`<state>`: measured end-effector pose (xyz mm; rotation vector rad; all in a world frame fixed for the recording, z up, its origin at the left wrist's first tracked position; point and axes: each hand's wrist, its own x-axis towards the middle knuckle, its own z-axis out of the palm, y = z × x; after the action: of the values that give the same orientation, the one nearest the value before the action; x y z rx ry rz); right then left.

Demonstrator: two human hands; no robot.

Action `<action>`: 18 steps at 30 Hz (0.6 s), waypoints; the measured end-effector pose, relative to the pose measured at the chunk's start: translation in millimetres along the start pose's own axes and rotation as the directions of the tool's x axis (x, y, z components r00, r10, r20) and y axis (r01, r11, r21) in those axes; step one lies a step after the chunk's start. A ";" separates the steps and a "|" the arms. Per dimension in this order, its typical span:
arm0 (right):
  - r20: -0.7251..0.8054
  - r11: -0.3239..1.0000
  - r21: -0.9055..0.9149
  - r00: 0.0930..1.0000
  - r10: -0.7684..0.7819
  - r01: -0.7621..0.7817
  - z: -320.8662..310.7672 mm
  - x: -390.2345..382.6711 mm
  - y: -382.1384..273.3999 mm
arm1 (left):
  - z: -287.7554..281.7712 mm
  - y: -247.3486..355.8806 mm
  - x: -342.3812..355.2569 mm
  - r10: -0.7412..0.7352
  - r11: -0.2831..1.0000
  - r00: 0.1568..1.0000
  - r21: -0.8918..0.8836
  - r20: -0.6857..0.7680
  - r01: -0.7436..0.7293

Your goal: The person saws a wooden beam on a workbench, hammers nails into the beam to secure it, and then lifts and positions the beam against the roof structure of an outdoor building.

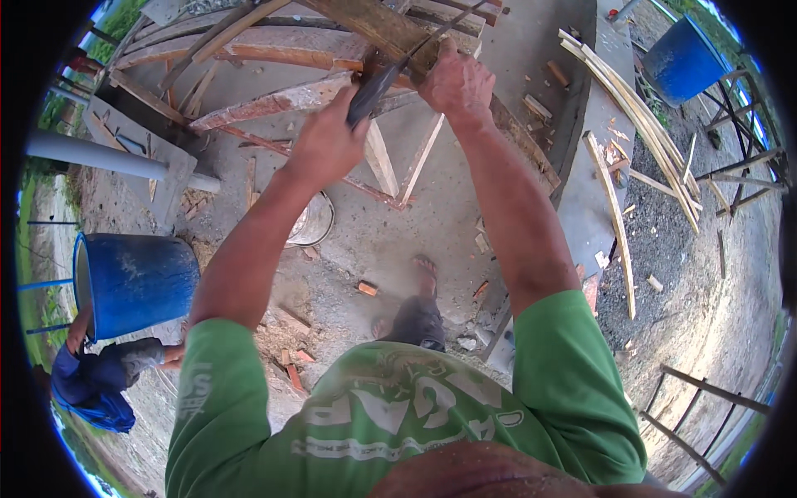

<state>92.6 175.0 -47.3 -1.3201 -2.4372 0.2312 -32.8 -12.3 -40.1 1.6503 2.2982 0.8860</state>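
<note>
My left hand is closed around the dark handle of a long thin-bladed tool. Its blade is seen nearly edge-on and slants up to the right across a wooden board; whether it is a saw or a big knife I cannot tell. My right hand is closed at the near end of the board, right beside the blade, with its fingertips partly hidden. Below the board, curved planks and a V-shaped pair of wooden strips lie under and around my hands.
A round white bucket stands under my left forearm. Wood scraps litter the concrete floor. Long strips lean over a low wall at right. Blue drums stand at left and far right; another person is beside the left one.
</note>
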 end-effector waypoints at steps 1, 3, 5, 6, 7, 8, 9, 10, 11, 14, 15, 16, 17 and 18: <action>0.004 0.999 -0.024 0.999 0.039 -0.039 -1.1 5.3 7.3 | 7.6 8.2 15.0 -0.006 1.000 1.000 0.001 0.012 0.006; -0.002 0.995 -0.042 0.996 0.089 -0.089 1.2 7.5 12.1 | 0.4 14.5 22.0 0.002 1.000 1.000 0.009 0.029 -0.002; -0.016 1.000 -0.015 1.000 0.020 -0.021 -0.1 5.6 16.0 | -18.8 22.7 -0.3 -0.021 1.000 0.995 -0.014 0.103 0.022; -0.038 1.000 -0.004 0.999 0.018 -0.019 -4.9 10.4 19.5 | -30.1 7.1 -23.2 0.004 0.999 0.993 -0.042 0.120 0.001; -0.028 0.999 -0.042 1.000 0.011 -0.012 -8.9 8.9 17.8 | -42.5 -9.7 -56.1 0.013 0.998 0.991 -0.060 0.134 -0.005; -0.009 0.998 -0.064 1.000 -0.018 0.018 -12.7 0.9 7.2 | -54.0 -2.9 -84.0 -0.130 0.990 0.970 -0.021 0.203 0.137; 0.025 0.998 -0.040 0.999 -0.040 0.041 -24.4 -4.8 1.9 | -70.1 7.7 -107.8 -0.286 0.958 0.931 0.041 0.226 0.284; 0.092 0.995 -0.083 0.995 -0.050 0.057 -21.6 0.1 15.2 | -62.2 8.1 -116.9 -0.284 0.958 0.928 0.033 0.240 0.284; 0.050 0.996 -0.091 0.999 -0.021 0.025 -21.4 -3.6 21.8 | -54.4 7.0 -116.2 -0.259 0.963 0.921 0.008 0.292 0.268; 0.020 0.998 -0.058 1.000 0.022 -0.021 -16.3 -14.7 28.0 | -43.2 13.9 -125.0 -0.167 0.983 0.964 -0.037 0.206 0.178; 0.000 0.998 -0.057 1.000 0.009 -0.009 -14.6 -16.6 25.5 | -46.8 18.4 -132.1 -0.163 0.981 0.964 -0.069 0.212 0.181; -0.018 0.998 -0.064 1.000 0.007 -0.008 -15.4 -19.1 23.4 | -50.0 19.8 -140.8 -0.171 0.982 0.970 -0.055 0.171 0.183; -0.037 0.998 -0.052 0.999 -0.020 0.019 -15.0 -19.3 21.2 | -50.8 16.7 -147.5 -0.127 0.982 0.978 -0.120 0.164 0.147; -0.067 0.999 -0.042 0.997 -0.038 0.035 -13.2 -18.6 19.0 | -49.5 12.6 -153.8 -0.081 0.976 0.984 -0.187 0.160 0.111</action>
<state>121.7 169.6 -45.4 -1.2775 -2.4186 0.1257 11.0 -167.4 -22.9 1.4593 2.0967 0.8996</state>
